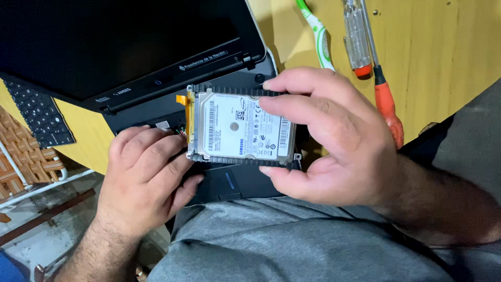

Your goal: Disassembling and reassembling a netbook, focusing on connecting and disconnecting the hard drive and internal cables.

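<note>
Above the laptop [229, 183] at the tabletop's [443, 62] near edge, the right hand [334, 141] pinches the drive [241, 127] across its short sides, long axis left-right, left hand [143, 177] fingers [172, 156] curled against its left end.

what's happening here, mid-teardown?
A person holds a hard drive in its black-railed bracket over an opened black laptop. The right hand pinches its top and bottom edges; the left hand steadies the left end by the orange ribbon connector. Screwdrivers and a toothbrush lie on the wooden table.
</note>
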